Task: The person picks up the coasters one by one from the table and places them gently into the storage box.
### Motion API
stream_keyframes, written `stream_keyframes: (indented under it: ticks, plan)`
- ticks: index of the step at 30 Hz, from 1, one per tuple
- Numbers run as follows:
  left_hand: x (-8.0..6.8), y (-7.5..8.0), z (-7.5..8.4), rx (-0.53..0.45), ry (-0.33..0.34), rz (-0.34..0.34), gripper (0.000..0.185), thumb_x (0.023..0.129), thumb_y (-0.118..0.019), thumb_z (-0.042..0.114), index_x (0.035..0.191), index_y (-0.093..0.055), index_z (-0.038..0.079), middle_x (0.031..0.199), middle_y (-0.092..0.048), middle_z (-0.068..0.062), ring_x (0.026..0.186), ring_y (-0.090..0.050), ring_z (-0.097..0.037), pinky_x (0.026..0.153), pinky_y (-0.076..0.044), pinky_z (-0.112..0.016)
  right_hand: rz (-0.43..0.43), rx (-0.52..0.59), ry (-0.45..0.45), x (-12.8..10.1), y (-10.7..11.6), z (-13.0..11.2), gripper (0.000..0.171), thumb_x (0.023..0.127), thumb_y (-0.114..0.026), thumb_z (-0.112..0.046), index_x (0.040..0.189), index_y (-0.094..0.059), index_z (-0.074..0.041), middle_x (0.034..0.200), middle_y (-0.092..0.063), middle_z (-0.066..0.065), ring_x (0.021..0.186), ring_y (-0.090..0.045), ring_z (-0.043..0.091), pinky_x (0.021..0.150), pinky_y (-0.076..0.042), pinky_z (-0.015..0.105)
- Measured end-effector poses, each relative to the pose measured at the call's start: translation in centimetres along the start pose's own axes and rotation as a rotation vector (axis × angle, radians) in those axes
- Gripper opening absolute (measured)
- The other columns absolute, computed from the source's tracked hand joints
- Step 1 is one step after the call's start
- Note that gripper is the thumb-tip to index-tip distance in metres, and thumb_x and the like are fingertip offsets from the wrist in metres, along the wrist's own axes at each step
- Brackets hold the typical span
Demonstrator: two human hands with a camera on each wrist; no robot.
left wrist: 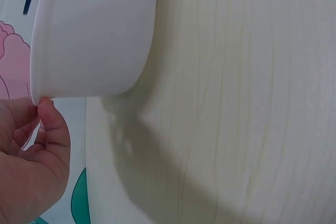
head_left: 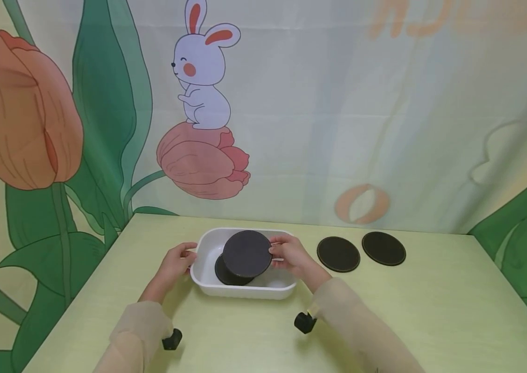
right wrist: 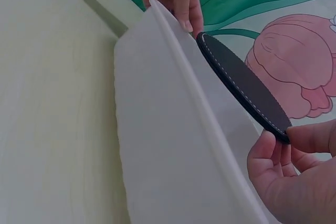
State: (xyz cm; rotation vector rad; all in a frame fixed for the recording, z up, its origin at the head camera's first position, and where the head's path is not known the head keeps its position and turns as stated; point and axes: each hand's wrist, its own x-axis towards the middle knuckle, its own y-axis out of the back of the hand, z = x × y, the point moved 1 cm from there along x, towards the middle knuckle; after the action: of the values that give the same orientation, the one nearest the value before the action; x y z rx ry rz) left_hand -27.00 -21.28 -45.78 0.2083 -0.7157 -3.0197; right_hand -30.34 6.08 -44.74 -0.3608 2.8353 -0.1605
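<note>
A white rectangular basin (head_left: 244, 293) stands on the table, its left rim pinched between the thumb and fingers of my left hand (head_left: 175, 261). My right hand (head_left: 291, 254) holds a round black coaster (head_left: 247, 254) by its right edge, over the basin. Pale stitching runs along that coaster's edge (right wrist: 244, 87) in the right wrist view. Beneath it, a second black coaster (head_left: 227, 274) lies on the basin floor, partly covered by the held one. In the left wrist view, my left thumb and fingers (left wrist: 44, 140) meet at the basin's corner rim.
Two more black coasters, a nearer one (head_left: 338, 254) and a farther one (head_left: 383, 248), lie flat on the table (head_left: 431, 311) right of the basin. A printed curtain (head_left: 300, 129) hangs behind the table's back edge. A small black device (head_left: 305, 322) sits at each wrist.
</note>
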Motion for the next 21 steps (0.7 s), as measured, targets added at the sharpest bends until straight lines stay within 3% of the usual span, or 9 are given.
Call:
stream_keyframes:
  ticks: [7, 21]
  plan:
    - [0.1, 0.1, -0.1, -0.002, -0.001, -0.002, 0.033, 0.091, -0.044, 0.004, 0.124, -0.044, -0.001, 0.102, -0.052, -0.019, 0.076, -0.053, -0.017, 0.064, -0.047, -0.026, 0.058, 0.001, -0.029, 1.2, -2.0, 1.0, 0.023, 0.079, -0.047, 0.008, 0.102, -0.049, 0.005, 0.062, -0.049, -0.001, 0.051, -0.049, 0.01, 0.046, -0.042, 0.021]
    - [0.1, 0.1, -0.1, 0.013, 0.018, -0.001, 0.034, 0.092, -0.044, 0.007, 0.125, -0.043, 0.001, 0.106, -0.051, -0.02, 0.079, -0.054, -0.019, 0.063, -0.046, -0.024, 0.144, -0.038, -0.118, 2.3, -2.9, 2.6, 0.029, 0.078, -0.046, 0.011, 0.107, -0.046, 0.007, 0.056, -0.044, 0.0, 0.044, -0.043, 0.009, 0.04, -0.039, 0.019]
